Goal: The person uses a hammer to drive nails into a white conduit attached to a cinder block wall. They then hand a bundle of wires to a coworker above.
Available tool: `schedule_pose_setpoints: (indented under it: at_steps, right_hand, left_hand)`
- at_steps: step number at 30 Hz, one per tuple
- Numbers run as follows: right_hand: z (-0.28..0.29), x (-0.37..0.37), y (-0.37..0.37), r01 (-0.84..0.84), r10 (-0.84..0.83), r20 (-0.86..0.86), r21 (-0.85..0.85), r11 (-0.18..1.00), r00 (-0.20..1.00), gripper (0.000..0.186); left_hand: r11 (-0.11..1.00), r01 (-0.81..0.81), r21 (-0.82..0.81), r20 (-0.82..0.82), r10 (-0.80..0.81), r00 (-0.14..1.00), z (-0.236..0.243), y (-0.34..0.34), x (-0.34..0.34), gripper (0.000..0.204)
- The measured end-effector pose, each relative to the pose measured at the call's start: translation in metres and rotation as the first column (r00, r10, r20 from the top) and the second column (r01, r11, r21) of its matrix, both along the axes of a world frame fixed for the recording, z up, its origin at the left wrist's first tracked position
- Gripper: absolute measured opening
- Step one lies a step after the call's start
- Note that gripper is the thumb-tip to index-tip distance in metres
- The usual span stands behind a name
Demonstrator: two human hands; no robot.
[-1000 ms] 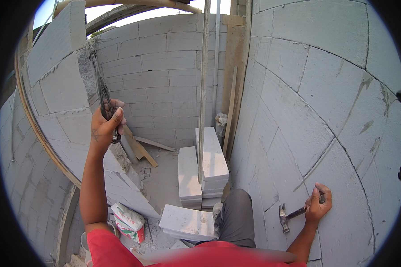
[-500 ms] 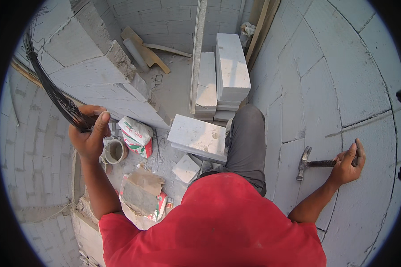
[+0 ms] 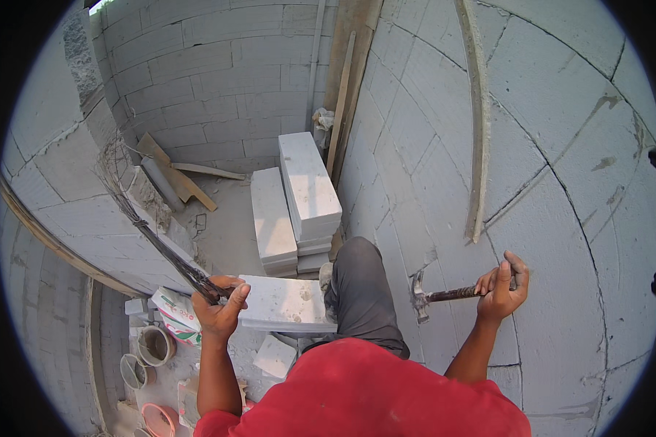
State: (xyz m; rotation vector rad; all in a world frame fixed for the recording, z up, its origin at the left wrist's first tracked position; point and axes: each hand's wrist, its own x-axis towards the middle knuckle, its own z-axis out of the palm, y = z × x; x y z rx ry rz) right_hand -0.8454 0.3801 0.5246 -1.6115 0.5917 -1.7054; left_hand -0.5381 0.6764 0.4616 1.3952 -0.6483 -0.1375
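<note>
My left hand [image 3: 219,298] grips a long bundle of thin dark metal wires [image 3: 153,240], which slants up and leftward to a frayed end. Just behind that hand lies a flat white block [image 3: 284,302] beside my knee. In my right hand [image 3: 499,291] is a claw hammer [image 3: 437,297], held by its handle near the right block wall [image 3: 576,240], its metal head pointing left. Whether the hammer touches the wall I cannot tell.
Stacked blocks [image 3: 307,175], boards [image 3: 168,175] and a pipe [image 3: 164,189] stand ahead. A long narrow strip [image 3: 474,146] hangs upright at right. Buckets [image 3: 157,346] and a bag [image 3: 175,315] sit lower left. A partition wall [image 3: 58,182] rises on the left.
The view tipped down, then partly back up. My left hand has moved lower and rightward with the wires. The upright strip now appears farther right. My right hand still holds the hammer.
</note>
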Motion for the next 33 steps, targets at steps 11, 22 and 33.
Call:
schedule_pose_setpoints:
  at_steps: [11,22,33]
  right_hand:
    - [0.026,-0.084,0.084,0.274,-0.275,-0.224,-0.035,0.961,0.935,0.020]
    - [-0.010,-0.113,0.147,0.326,-0.118,-0.573,0.275,0.904,0.811,0.027]
    - [-0.119,-0.034,0.105,0.435,0.324,-0.866,0.477,0.764,0.381,0.026]
  left_hand:
    - [0.861,0.508,0.021,-0.245,-0.489,0.837,-0.019,-0.104,-0.033,0.022]
    - [0.727,0.665,0.171,-0.359,-0.583,0.729,-0.104,-0.136,-0.056,0.041]
    - [0.411,0.374,0.832,-0.317,-0.202,0.927,-0.362,-0.002,-0.083,0.051]
